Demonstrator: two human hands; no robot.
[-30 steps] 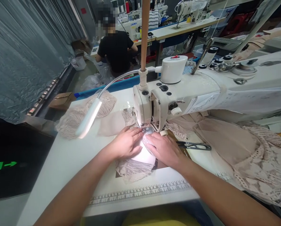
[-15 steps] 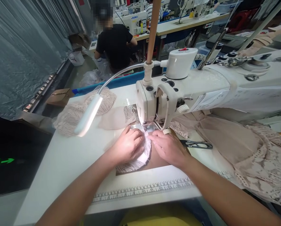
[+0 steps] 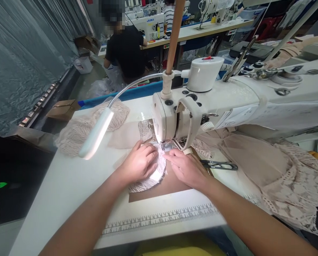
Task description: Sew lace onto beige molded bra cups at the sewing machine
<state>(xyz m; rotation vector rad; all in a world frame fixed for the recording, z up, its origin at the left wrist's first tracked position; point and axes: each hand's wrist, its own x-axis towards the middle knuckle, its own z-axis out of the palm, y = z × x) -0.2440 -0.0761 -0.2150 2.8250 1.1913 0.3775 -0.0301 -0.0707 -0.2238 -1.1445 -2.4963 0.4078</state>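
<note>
A curved piece of pale lace (image 3: 147,185) with a white inner area lies under the needle end of the white sewing machine (image 3: 165,117). My left hand (image 3: 140,161) rests flat on its left part, fingers stretched towards the needle. At the lace's right edge, my right hand (image 3: 185,166) touches down with its index finger extended and the other fingers bent. Neither hand is wrapped round anything. Beneath the lace is a brown flat surface (image 3: 172,183). Black thread snips (image 3: 222,165) lie just right of my right hand. The needle tip is hard to make out.
A lit lamp (image 3: 96,133) on a bendy neck hangs over the table's left side, near lace pieces (image 3: 76,137). Beige lace fabric (image 3: 254,160) is heaped at right. A ruler strip (image 3: 159,220) runs along the front edge. Another person (image 3: 125,53) sits beyond the table.
The lace has shifted slightly towards the needle, with its edge turned a little. My right index finger now reaches onto the lace's edge. The whole view has moved slightly.
</note>
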